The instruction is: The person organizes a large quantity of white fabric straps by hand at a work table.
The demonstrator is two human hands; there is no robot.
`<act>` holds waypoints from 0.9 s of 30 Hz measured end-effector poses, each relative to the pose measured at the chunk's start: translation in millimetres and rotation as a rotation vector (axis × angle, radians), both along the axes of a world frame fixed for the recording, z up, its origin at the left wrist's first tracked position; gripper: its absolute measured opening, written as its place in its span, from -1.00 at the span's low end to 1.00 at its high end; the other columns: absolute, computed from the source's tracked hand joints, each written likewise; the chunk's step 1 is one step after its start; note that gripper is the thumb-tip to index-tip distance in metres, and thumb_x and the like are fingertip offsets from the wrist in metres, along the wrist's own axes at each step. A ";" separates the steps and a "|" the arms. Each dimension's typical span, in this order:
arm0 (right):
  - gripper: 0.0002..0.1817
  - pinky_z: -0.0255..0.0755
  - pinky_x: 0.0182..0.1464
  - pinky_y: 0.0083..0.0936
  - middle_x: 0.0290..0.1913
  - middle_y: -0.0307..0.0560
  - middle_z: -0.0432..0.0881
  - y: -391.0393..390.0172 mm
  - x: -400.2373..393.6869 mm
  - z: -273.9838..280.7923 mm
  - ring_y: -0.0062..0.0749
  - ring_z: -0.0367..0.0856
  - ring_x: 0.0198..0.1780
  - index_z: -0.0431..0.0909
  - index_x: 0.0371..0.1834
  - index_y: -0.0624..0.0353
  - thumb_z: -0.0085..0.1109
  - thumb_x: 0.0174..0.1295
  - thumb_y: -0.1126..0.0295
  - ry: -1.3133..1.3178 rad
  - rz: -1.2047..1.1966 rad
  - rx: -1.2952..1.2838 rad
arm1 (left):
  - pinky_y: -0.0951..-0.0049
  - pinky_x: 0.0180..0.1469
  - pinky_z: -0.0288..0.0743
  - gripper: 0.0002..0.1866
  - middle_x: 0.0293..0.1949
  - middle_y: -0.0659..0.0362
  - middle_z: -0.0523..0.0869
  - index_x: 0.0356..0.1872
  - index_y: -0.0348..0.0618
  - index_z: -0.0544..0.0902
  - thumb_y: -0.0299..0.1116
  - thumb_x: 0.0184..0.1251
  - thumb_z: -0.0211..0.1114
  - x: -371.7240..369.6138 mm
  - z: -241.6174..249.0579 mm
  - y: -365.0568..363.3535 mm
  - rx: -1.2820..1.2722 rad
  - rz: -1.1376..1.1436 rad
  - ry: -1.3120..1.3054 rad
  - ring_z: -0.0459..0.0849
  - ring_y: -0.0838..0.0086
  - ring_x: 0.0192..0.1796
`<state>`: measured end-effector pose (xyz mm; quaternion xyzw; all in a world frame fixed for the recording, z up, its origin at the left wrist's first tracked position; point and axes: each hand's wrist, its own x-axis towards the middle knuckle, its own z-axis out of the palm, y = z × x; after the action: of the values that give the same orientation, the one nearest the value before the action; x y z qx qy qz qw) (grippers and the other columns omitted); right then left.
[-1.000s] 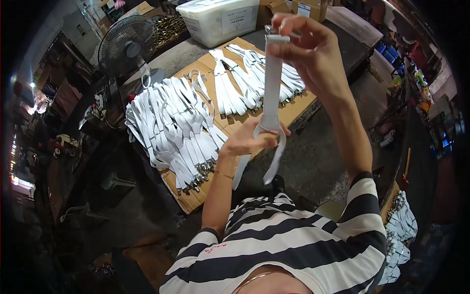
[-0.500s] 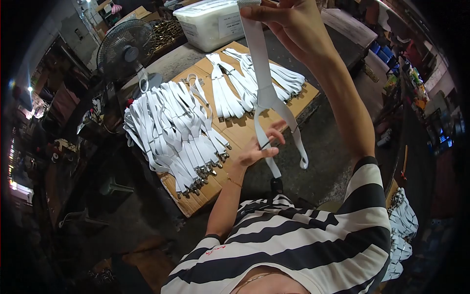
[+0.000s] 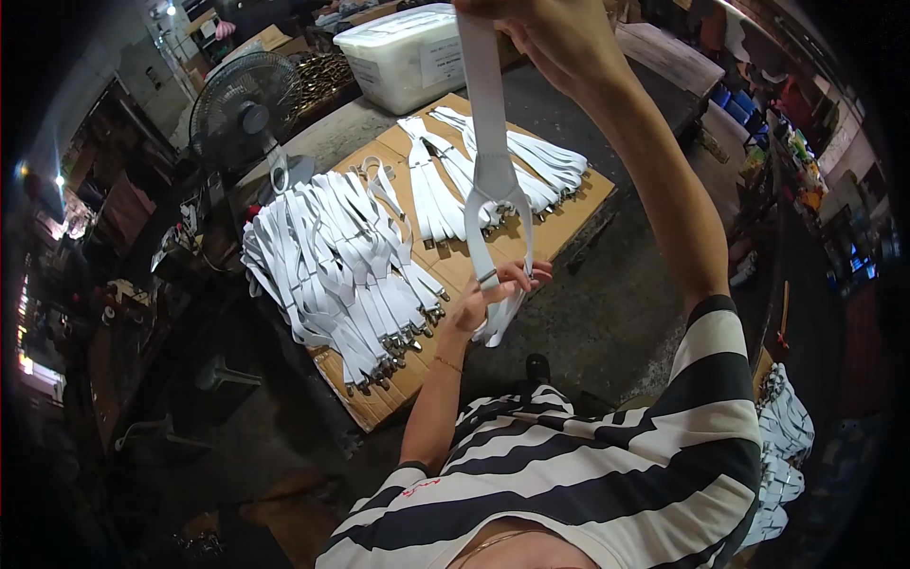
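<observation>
A white Y-shaped strap (image 3: 492, 142) hangs in front of me, its top end held high by my right hand (image 3: 559, 43), with the fingers closed at the upper frame edge. Lower down, my left hand (image 3: 493, 292) is wrapped round the two lower branches of this strap, just past the edge of the cardboard. The loose ends drop below that hand. White straps with metal clips lie in a large pile (image 3: 332, 256) on the left of the cardboard sheet (image 3: 431, 365). Fanned bundles of similar straps (image 3: 436, 194) rest on its far right part.
A lidded white plastic tub (image 3: 403, 62) stands beyond the cardboard. At the back left are a black fan (image 3: 251, 114) and a heap of brass-coloured metal parts (image 3: 322, 76). More white straps (image 3: 782, 427) lie at the lower right.
My left hand has closed round the strap's two branches, which hung apart before. The strap's fork has shifted slightly left, and its branches are now closer together.
</observation>
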<state>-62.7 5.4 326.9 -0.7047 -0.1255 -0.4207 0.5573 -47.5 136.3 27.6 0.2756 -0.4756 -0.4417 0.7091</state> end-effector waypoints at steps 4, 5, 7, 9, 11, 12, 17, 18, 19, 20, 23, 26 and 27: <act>-0.87 0.36 -0.44 -0.68 -0.49 -0.16 0.55 -11.0 14.0 3.7 -0.57 0.49 -0.50 0.50 -0.45 0.26 0.21 -0.02 0.70 0.016 -0.131 0.046 | 0.25 0.14 0.37 -0.84 0.03 -0.10 0.56 -0.38 -0.27 0.59 -0.37 0.22 0.16 -7.0 -19.8 19.4 0.110 0.064 0.059 0.58 0.25 0.04; -0.87 0.36 -0.44 -0.68 -0.49 -0.16 0.55 -17.4 18.7 3.7 -0.57 0.49 -0.50 0.50 -0.45 0.26 0.21 -0.02 0.70 0.018 -0.120 0.045 | 0.25 0.13 0.38 -0.84 0.00 -0.08 0.58 -0.38 -0.27 0.59 -0.37 0.24 0.15 -8.4 -28.6 23.5 0.210 0.094 0.028 0.60 0.27 0.02; -0.86 0.36 -0.44 -0.68 -0.50 -0.18 0.53 -32.7 29.4 4.1 -0.58 0.49 -0.50 0.49 -0.47 0.23 0.21 -0.03 0.69 -0.015 -0.052 0.110 | 0.21 0.12 0.40 -0.79 -0.04 -0.05 0.60 -0.38 -0.27 0.58 -0.32 0.29 0.14 -14.0 -37.5 29.1 0.214 0.144 -0.003 0.60 0.23 -0.01; -0.86 0.37 -0.43 -0.67 -0.51 -0.19 0.53 -46.5 36.6 4.1 -0.58 0.49 -0.50 0.48 -0.47 0.22 0.17 -0.02 0.70 0.021 -0.090 0.109 | 0.25 0.11 0.42 -0.78 -0.06 -0.06 0.61 -0.36 -0.28 0.59 -0.31 0.32 0.13 -17.0 -46.2 33.1 0.223 0.144 0.024 0.60 0.23 -0.01; -0.86 0.38 -0.43 -0.66 -0.51 -0.20 0.52 -66.9 50.9 4.4 -0.58 0.49 -0.50 0.48 -0.47 0.21 0.14 0.00 0.71 0.057 -0.129 0.106 | 0.28 0.13 0.41 -0.75 -0.02 -0.07 0.61 -0.32 -0.28 0.60 -0.27 0.33 0.13 -15.0 -61.4 33.3 0.255 0.125 0.069 0.59 0.22 0.03; -0.86 0.39 -0.42 -0.65 -0.51 -0.20 0.51 -83.4 65.3 1.3 -0.57 0.49 -0.50 0.48 -0.47 0.21 0.10 0.03 0.72 -0.029 -0.096 0.090 | 0.27 0.16 0.38 -0.74 0.00 -0.08 0.60 -0.28 -0.29 0.61 -0.27 0.33 0.11 -13.7 -67.9 32.8 0.265 0.097 0.065 0.58 0.20 0.06; -0.85 0.49 -0.33 -0.57 -0.46 -0.17 0.53 -131.7 110.1 -2.4 -0.49 0.55 -0.43 0.48 -0.46 0.24 -0.02 0.10 0.74 -0.136 -0.024 0.188 | 0.24 0.27 0.24 -0.68 0.10 -0.13 0.54 -0.16 -0.30 0.62 -0.24 0.33 0.05 -0.2 -63.4 20.7 0.235 0.008 0.055 0.50 0.13 0.17; -0.85 0.49 -0.33 -0.57 -0.46 -0.17 0.53 -144.1 118.9 -3.6 -0.49 0.55 -0.43 0.48 -0.46 0.24 -0.02 0.10 0.74 -0.130 -0.027 0.185 | 0.24 0.29 0.20 -0.66 0.13 -0.14 0.51 -0.14 -0.30 0.62 -0.24 0.32 0.04 4.3 -59.0 16.0 0.221 -0.050 0.081 0.47 0.12 0.19; -0.86 0.50 -0.31 -0.56 -0.43 -0.14 0.54 -153.5 128.3 -4.4 -0.47 0.56 -0.40 0.48 -0.42 0.27 -0.02 0.11 0.74 -0.116 -0.037 0.141 | 0.23 0.31 0.16 -0.64 0.16 -0.15 0.48 -0.12 -0.31 0.62 -0.23 0.30 0.03 9.3 -57.0 8.9 0.207 -0.104 0.106 0.45 0.10 0.22; -0.87 0.52 -0.29 -0.56 -0.40 -0.12 0.55 -163.1 138.6 -5.6 -0.46 0.58 -0.37 0.48 -0.38 0.29 -0.02 0.11 0.73 -0.101 -0.043 0.100 | 0.23 0.31 0.16 -0.64 0.16 -0.15 0.48 -0.12 -0.31 0.62 -0.23 0.30 0.03 13.8 -59.7 0.6 0.205 -0.100 0.111 0.45 0.10 0.22; -0.90 0.52 -0.30 -0.58 -0.39 -0.08 0.56 -187.7 171.4 -7.8 -0.46 0.59 -0.37 0.49 -0.34 0.34 0.00 0.11 0.70 -0.069 -0.130 0.115 | 0.33 0.24 0.25 -0.59 0.15 -0.07 0.52 -0.16 -0.28 0.65 -0.12 0.20 0.10 29.8 -76.4 -22.4 0.237 -0.131 0.135 0.47 0.20 0.20; -0.93 0.51 -0.31 -0.59 -0.40 -0.07 0.57 -226.9 226.0 -16.5 -0.46 0.58 -0.39 0.52 -0.36 0.37 0.07 0.10 0.67 -0.122 0.014 0.259 | 0.26 0.26 0.24 -0.53 0.17 -0.12 0.49 -0.09 -0.31 0.63 -0.09 0.17 0.12 46.5 -84.5 -41.0 0.376 -0.181 0.238 0.44 0.17 0.23; -0.93 0.51 -0.31 -0.59 -0.40 -0.07 0.57 -242.2 249.0 -18.3 -0.46 0.58 -0.39 0.52 -0.36 0.37 0.07 0.10 0.67 -0.114 0.030 0.276 | 0.26 0.26 0.24 -0.53 0.17 -0.12 0.49 -0.09 -0.31 0.63 -0.09 0.17 0.12 54.7 -86.0 -50.0 0.389 -0.163 0.249 0.44 0.17 0.23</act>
<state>186.3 -236.8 308.6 -0.5943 -0.1084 -0.4651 0.6471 7.1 86.3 -58.4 0.3113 -0.3110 -0.6113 0.6578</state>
